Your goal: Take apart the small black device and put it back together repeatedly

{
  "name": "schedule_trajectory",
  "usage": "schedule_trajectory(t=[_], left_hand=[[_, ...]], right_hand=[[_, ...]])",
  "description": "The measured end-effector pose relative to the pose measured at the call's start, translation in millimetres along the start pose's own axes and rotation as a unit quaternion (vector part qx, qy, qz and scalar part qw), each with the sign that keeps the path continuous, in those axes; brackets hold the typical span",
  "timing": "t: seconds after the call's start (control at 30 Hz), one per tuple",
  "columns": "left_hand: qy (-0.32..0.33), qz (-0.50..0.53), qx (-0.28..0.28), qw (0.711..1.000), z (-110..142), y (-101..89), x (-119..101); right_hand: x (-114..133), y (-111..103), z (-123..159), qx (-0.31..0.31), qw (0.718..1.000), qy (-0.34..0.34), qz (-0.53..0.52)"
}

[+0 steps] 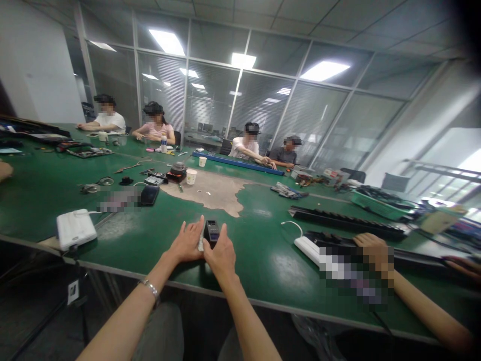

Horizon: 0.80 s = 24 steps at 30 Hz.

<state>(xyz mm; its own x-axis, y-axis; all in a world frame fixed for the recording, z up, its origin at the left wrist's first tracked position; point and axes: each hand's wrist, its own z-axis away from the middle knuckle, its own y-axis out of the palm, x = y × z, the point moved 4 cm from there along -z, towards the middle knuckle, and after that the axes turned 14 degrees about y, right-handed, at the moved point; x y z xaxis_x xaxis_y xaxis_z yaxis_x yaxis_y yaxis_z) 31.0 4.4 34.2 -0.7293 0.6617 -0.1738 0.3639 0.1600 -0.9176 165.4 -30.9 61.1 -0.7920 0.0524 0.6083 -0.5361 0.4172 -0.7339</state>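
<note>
A small black box-shaped device point(212, 230) with openings in its top end stands upright near the table's front edge, between my two hands. My left hand point(190, 241) is at its left side, fingers stretched out and apart. A small whitish piece point(201, 244) shows between that hand and the device; what it is I cannot make out. My right hand point(222, 254) wraps the device's right side and near face, with the thumb in front and the fingers beside it. The device's lower part is hidden by my hands.
A white box with a cable point(76, 228) and a black phone-like slab point(149, 195) lie to the left. Paper cups point(191, 176) stand beyond. At right are a white power bank-like block point(308, 249), long black strips point(345, 222) and a co-worker's hand point(374, 249). Several people sit opposite.
</note>
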Motion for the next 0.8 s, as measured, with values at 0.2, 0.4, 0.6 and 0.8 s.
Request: schedule_trajectory(t=[0.2, 0.4, 0.6, 0.8], left_hand=[[0.007, 0.010, 0.004, 1.000, 0, 0.0, 0], [0.003, 0.005, 0.009, 1.000, 0, 0.4, 0], [0.005, 0.008, 0.001, 1.000, -1, 1.6, 1], [0.009, 0.017, -0.007, 1.000, 0, 0.6, 2]], right_hand=[[3, 1, -5, -0.015, 1.000, -0.003, -0.024], [1, 3, -3, -0.015, 1.000, 0.000, -0.019], [5, -1, -5, 0.003, 1.000, 0.002, -0.009], [13, -20, -21, -0.028, 0.996, 0.008, -0.086]])
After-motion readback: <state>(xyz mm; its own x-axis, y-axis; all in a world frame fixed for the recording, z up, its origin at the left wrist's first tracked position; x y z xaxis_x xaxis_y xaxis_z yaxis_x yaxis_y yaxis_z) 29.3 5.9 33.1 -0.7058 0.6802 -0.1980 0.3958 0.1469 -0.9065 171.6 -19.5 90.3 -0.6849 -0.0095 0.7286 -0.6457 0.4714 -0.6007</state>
